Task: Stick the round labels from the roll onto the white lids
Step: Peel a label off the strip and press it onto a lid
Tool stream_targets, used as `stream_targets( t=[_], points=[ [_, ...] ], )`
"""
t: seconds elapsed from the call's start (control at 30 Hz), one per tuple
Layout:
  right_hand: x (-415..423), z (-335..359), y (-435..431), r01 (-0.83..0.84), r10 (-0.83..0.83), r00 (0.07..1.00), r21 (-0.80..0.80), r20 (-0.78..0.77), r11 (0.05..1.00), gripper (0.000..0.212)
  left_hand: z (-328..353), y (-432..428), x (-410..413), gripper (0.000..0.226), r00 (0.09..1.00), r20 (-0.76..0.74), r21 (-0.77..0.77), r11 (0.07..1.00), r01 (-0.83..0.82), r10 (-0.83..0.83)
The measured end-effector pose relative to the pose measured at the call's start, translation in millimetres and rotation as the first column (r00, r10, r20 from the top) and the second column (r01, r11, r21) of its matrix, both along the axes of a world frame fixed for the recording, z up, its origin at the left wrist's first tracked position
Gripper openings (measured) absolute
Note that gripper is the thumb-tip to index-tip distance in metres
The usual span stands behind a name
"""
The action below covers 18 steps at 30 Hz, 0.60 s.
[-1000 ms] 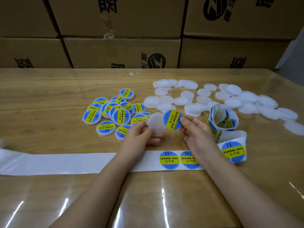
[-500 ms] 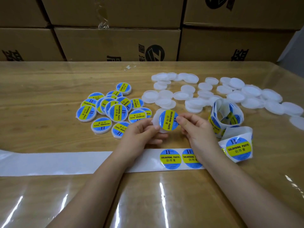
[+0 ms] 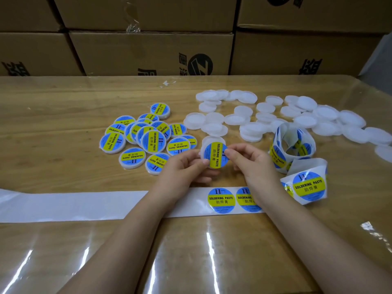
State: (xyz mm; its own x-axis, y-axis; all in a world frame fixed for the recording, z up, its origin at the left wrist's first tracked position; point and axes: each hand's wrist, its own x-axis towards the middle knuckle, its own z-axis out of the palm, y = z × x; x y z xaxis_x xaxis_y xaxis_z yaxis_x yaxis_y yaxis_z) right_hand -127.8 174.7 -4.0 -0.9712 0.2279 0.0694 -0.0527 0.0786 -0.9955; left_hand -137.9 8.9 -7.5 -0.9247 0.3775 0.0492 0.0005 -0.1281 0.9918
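My left hand (image 3: 182,166) holds a white lid (image 3: 209,141) at the table's middle. A round blue-and-yellow label (image 3: 214,154) lies over the lid's face, and my right hand (image 3: 249,160) pinches its right edge. The label roll (image 3: 291,145) stands to the right, its strip curling down with one label (image 3: 308,185) on the loop. The backing strip (image 3: 84,203) runs flat across the front, with two labels (image 3: 221,200) on it under my wrists. Several labelled lids (image 3: 144,136) lie piled at the left. Several bare white lids (image 3: 265,117) are spread at the back right.
Stacked cardboard boxes (image 3: 152,52) wall off the far edge of the wooden table (image 3: 53,102), which has a glossy clear cover. A small scrap (image 3: 167,83) lies near the back edge.
The label, held beside the lid a second ago, has moved left onto the lid's face. Both hands stay close together at the lid.
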Motion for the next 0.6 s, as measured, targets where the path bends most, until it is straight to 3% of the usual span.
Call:
stream_targets(
  t=[0.6],
  points=[
    [1.0,-2.7,-1.6,0.016,-0.013,0.999,0.071,-0.037,0.997,0.007,-1.8,2.3,1.1,0.018,1.0,-0.029,-0.059,0.998,0.002,-0.003]
  ],
)
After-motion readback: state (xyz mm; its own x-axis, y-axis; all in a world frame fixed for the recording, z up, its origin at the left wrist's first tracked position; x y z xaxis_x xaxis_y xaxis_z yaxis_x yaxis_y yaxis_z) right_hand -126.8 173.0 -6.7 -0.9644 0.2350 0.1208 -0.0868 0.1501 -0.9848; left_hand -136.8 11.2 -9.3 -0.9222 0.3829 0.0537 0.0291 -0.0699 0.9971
